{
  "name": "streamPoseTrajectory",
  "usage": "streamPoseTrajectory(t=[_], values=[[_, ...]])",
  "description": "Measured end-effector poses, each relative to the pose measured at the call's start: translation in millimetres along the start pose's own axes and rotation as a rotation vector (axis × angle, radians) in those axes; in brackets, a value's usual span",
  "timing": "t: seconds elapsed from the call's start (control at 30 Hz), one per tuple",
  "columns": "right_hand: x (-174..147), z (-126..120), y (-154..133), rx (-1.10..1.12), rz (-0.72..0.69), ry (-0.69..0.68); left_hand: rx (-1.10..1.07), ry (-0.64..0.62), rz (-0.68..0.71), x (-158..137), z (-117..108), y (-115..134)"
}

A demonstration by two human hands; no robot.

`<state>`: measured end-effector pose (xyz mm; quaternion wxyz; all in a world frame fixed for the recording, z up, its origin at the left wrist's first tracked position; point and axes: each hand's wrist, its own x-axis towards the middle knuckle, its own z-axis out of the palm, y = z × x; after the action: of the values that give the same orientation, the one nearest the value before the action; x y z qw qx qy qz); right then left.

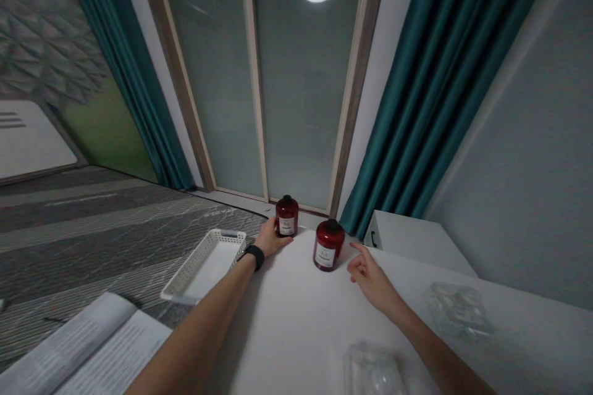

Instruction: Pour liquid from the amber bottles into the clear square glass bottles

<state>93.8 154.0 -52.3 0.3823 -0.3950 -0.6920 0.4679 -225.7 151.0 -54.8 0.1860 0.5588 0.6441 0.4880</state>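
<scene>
Two dark red bottles with black caps and white labels stand upright toward the far end of the white table. My left hand [271, 237], with a black band at the wrist, is around the lower left side of the left bottle [286, 226]. Its thumb lies along the front of the base, and the other fingers are partly hidden behind the bottle. Just right of the right bottle [325, 255] is my right hand [365, 273], apart from it and holding nothing. The index finger there points out while the others are loosely bent.
A white perforated basket [178, 278] sits left of my left forearm, with an open book [111, 345] nearer me. Clear plastic packaging [458, 308] lies at the right, and a clear plastic container [373, 373] at the near edge. Behind are a white cabinet [417, 237], teal curtains [403, 136] and glass doors [301, 105].
</scene>
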Motion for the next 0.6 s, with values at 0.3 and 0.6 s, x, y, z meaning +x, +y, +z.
streamPoseTrajectory(t=[0.3,0.6], values=[[-1,-3,6,-0.009,0.008,-0.014,-0.019,-0.099,0.003,5,-10,3],[-3,-1,6,0.008,0.001,-0.012,-0.006,-0.138,0.017,7,-15,6]])
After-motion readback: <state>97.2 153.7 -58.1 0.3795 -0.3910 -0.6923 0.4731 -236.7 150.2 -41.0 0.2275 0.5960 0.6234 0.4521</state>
